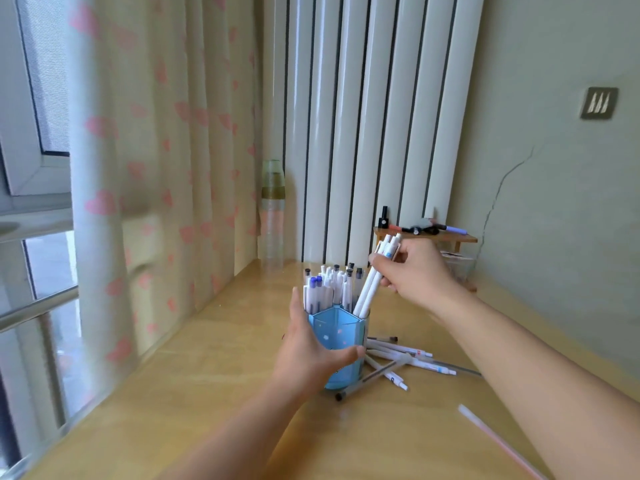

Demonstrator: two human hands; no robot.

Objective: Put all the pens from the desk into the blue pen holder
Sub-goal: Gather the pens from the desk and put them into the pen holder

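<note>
The blue pen holder (341,327) stands upright mid-desk with several white pens (327,287) upright in its left part. My left hand (308,344) wraps around the holder's left side and front. My right hand (415,268) is above and to the right, closed on a small bunch of white pens (369,289) that slant down, their lower ends inside the holder's right part. A loose pile of pens (398,358) lies on the desk just right of the holder's base.
A wooden desk (214,393) runs along a curtained window on the left. A stack of clear cups (272,220) stands at the back. A small wooden shelf (450,239) with dark items sits behind my right hand. A pale straw (495,441) lies at the front right.
</note>
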